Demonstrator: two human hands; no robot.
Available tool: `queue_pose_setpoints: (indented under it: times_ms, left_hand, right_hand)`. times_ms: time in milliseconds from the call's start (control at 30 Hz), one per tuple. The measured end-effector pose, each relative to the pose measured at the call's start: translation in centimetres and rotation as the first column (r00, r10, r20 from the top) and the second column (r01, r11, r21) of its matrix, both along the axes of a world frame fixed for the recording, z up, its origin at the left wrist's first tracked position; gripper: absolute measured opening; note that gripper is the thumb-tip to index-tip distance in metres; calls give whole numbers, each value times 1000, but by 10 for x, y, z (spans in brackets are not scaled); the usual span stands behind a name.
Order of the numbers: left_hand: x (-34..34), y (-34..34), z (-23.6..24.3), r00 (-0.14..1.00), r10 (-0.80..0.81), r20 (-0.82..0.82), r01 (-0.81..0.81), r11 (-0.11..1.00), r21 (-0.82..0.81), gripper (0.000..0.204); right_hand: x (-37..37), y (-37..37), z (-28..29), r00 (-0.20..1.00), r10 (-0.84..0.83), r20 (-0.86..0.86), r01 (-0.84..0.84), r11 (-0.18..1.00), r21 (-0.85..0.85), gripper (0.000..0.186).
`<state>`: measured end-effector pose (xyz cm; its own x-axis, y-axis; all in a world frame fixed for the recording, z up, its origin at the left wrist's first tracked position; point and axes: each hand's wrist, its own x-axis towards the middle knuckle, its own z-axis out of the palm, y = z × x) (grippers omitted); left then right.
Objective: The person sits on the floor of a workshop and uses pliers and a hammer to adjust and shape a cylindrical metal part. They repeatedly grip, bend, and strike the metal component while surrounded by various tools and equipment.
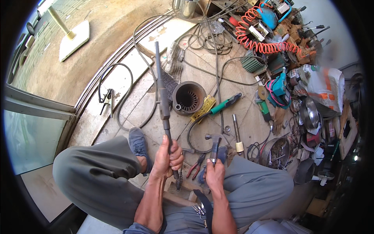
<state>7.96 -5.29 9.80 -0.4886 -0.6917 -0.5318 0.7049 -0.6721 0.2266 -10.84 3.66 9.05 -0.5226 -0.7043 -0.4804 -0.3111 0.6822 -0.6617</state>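
Left hand (170, 158) is wrapped firmly round the lower part of a long metal rod (163, 105); right hand (215, 173) is closed on the handle of a hammer (215, 147), head up. The step in hand reads as holding rod and hammer together, hammer apart from rod. To do it well: keep the left grip snug, since the rod's upper length looks top-heavy and could swing; keep the hammer head well clear of the left knuckles; any tap should land square, with the rod backed by something solid. Rod is between the knees, tilted slightly left at the top, tip pointing away over the tiled floor (136, 136). Looks dark grey, dull, straight, stepped: thin upper end, thick middle, narrower again near the fist. Surface finish too small to judge. In the view, the round metal housing (189, 103) lies just right of it, slotted inside.
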Motion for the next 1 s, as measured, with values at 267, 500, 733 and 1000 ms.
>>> queue_pose_setpoints:
  times_ms: [267,500,733,1000]
  left_hand:
    - [4,1,-28,911,-66,406,39,996,75,55]
    - [-21,12,-52,499,-17,867,261,956,-132,53]
    - [-40,7,-39,35,82,996,386,918,-89,43]
    - [-46,7,-38,77,52,996,352,933,-76,39]
  right_hand:
    - [25,-6,-62,950,294,-103,-261,933,248,34]
    - [26,-12,-63,972,225,-69,-201,947,251,33]
    - [18,-18,-64,977,204,-58,-188,960,209,30]
    - [11,-11,-83,977,204,-57,-185,954,238,28]
